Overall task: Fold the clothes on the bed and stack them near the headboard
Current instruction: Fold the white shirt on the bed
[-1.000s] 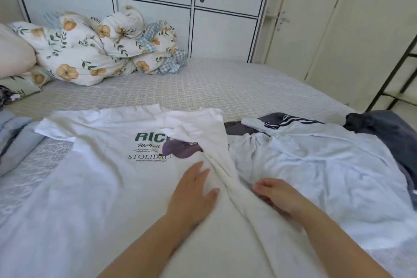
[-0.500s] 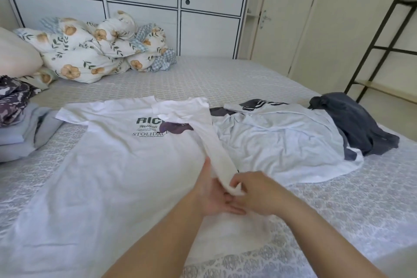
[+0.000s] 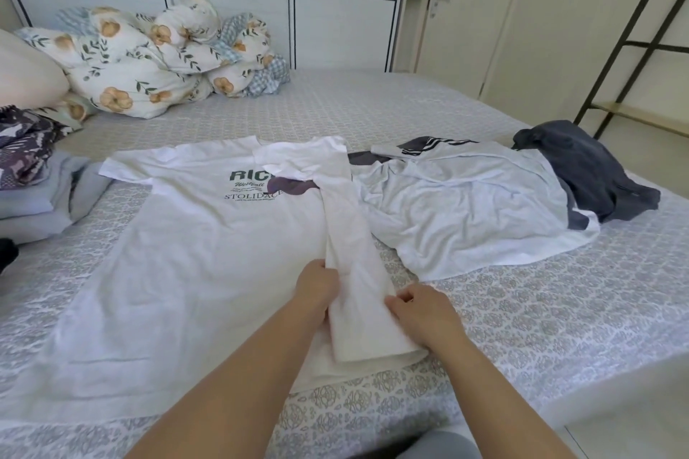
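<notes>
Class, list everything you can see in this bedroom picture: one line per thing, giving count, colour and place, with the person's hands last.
T-shirt: one, white with green print, spread on the bed, right side folded in as a strip.
Pale shirt: one, white-grey, crumpled right of the T-shirt.
Dark garment: one, dark grey, far right on the bed.
Folded stack: one, grey-blue with a patterned piece on top, left edge.
Quilt: one, floral white, bunched at the far left.
Pillow: one, pink, far left.
Bed: one, grey patterned sheet.
Wardrobe: one, white, behind the bed.
Left hand: holds the strip's left edge.
Right hand: holds the strip's right edge.
</notes>
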